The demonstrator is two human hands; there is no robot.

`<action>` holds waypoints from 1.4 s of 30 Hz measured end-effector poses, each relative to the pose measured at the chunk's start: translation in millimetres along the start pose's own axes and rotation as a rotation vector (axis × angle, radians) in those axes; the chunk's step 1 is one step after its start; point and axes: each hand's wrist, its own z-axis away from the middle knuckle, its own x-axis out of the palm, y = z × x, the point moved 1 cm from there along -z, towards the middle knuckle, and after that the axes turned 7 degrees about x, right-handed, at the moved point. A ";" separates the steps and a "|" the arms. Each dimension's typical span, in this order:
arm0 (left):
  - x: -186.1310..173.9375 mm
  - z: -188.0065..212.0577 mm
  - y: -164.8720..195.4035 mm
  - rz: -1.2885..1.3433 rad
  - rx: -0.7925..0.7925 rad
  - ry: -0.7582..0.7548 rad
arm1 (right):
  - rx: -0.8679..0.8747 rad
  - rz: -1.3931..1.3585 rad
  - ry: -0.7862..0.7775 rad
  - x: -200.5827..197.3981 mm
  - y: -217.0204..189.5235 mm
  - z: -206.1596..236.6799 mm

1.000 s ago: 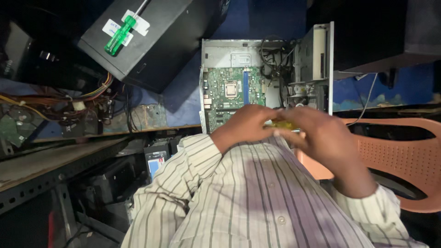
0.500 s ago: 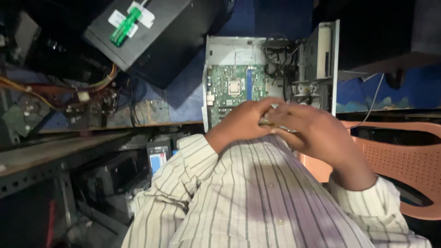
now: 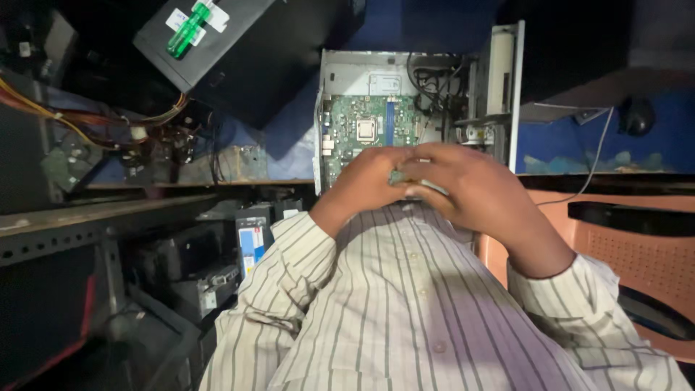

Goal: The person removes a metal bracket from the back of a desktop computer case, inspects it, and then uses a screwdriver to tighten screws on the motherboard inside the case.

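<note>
Here both hands meet just near the open computer case [image 3: 416, 108]: the left hand [image 3: 365, 181] and right hand [image 3: 470, 190] are closed together around a small pale part [image 3: 405, 177], mostly hidden; seemingly readying it, next it needs careful alignment over the motherboard [image 3: 369, 130]

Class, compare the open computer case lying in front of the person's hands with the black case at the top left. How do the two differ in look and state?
The open computer case has its side panel off, showing a green motherboard and cables; the black case is closed, showing nothing inside. The open case is pale grey metal, the closed one black with a green part on a white label. The open case lies square to the view, the black one at an angle. Both are desktop computer cases on the blue surface.
</note>
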 end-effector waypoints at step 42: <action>48.2 27.4 8.3 -0.027 -0.128 0.333 | 0.349 0.245 -0.369 7.3 10.6 7.5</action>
